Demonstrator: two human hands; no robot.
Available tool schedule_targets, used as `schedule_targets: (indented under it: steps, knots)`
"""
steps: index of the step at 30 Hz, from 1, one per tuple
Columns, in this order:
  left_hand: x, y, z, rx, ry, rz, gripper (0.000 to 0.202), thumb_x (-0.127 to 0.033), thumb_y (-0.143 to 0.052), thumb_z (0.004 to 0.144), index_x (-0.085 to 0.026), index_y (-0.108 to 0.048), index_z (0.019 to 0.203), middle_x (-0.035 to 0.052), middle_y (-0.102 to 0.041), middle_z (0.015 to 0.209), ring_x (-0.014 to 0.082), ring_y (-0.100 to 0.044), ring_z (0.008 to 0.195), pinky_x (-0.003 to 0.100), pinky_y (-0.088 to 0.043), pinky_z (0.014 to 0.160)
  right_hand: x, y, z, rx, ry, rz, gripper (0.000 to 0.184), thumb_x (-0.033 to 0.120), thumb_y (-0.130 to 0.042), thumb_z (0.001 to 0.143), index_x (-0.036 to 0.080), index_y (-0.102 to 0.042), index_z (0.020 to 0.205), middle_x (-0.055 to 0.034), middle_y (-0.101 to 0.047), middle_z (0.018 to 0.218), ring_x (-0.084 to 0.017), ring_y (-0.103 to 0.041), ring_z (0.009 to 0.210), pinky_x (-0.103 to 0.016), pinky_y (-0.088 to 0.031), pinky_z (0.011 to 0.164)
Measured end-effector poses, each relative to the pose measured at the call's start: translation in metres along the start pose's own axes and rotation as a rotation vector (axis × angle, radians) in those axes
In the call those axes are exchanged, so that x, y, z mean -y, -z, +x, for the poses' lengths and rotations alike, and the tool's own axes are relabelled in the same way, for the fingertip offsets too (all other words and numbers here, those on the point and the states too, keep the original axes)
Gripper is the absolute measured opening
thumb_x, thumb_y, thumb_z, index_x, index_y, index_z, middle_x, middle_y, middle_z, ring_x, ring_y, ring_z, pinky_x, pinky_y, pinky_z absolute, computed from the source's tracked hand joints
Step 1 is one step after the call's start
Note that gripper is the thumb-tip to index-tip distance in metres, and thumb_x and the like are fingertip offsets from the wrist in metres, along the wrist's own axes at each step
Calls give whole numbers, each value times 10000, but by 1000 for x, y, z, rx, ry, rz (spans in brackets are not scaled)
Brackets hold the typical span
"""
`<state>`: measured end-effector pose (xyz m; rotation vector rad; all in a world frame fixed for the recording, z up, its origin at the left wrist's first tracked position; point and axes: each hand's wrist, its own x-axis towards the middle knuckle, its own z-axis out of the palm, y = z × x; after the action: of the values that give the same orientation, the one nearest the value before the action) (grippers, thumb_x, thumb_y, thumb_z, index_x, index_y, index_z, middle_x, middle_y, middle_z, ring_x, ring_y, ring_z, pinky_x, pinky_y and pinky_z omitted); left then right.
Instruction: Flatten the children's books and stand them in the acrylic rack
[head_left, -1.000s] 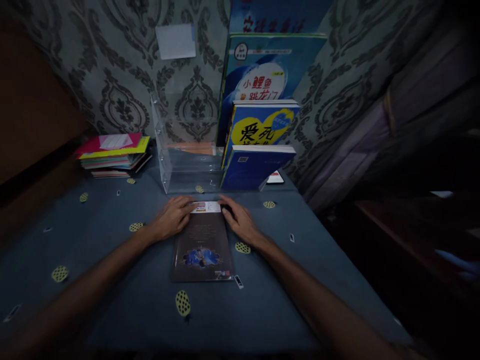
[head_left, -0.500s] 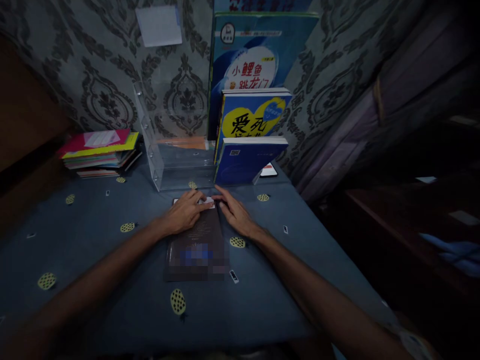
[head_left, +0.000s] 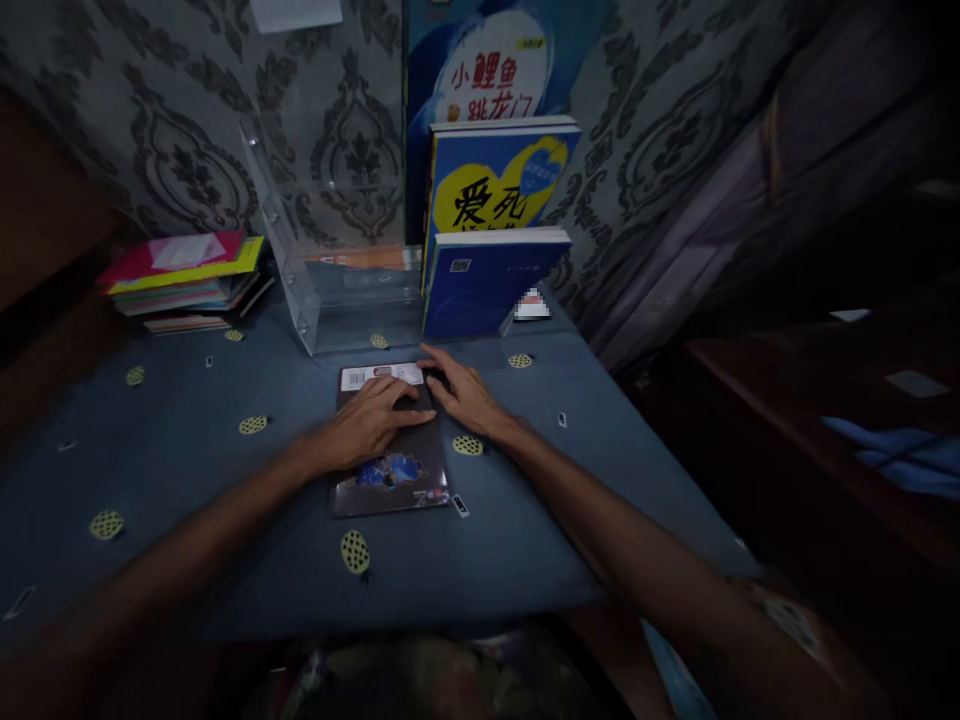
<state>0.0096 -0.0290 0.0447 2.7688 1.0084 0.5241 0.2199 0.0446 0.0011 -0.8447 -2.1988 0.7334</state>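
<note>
A dark book (head_left: 390,478) with a blue picture lies flat on the blue patterned tablecloth (head_left: 225,470) in front of me. My left hand (head_left: 371,422) rests palm down on its cover, fingers stretched out to the right. My right hand (head_left: 461,395) lies flat at the book's upper right edge, fingertips touching the edge near the left hand. A white label strip (head_left: 381,376) shows at the book's far end.
A clear acrylic book stand (head_left: 300,290) sits behind the book, with several blue books (head_left: 487,280) upright in its right part. A stack of colourful booklets (head_left: 187,285) lies at the back left. Dark wooden furniture (head_left: 810,400) runs along the right.
My left hand slid from the book's far left corner onto the middle of the cover. The right hand stayed at the right edge. The camera tilted down.
</note>
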Motion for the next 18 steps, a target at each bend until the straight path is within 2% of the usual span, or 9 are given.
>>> schedule_targets:
  steps: [5,8,13,18]
  knots:
    - [-18,-2,-12,83,0,-23,491,-89,-436,943,-353,-601,1323,60,-551,1231,234,-469,1137,452,-414,1005,1,0,-1,16,-3,-28,561,270,-475,934,197,-368,1480,-102,-643,1325,-252,-618,1142,-487,-483,1001]
    - [-31,-3,-21,101,-9,-23,507,-80,-455,926,-359,-599,1324,62,-534,1282,245,-462,1141,451,-414,995,2,0,-1,12,-20,-38,565,253,-492,926,212,-375,1478,-93,-646,1324,-260,-620,1132,-508,-476,1004]
    - [-57,-4,-35,140,-55,-44,538,-55,-451,925,-374,-580,1338,58,-551,1256,233,-470,1127,450,-405,1020,3,-1,-1,9,-22,-47,546,253,-495,930,226,-393,1466,-82,-644,1326,-262,-608,1153,-508,-474,1006]
    - [-75,-4,-46,168,-43,-46,551,-33,-486,882,-364,-601,1307,61,-536,1298,254,-461,1184,496,-376,1070,2,-3,-2,-2,16,-64,510,257,-501,927,202,-443,1430,-100,-643,1310,-268,-588,1190,-495,-466,1021]
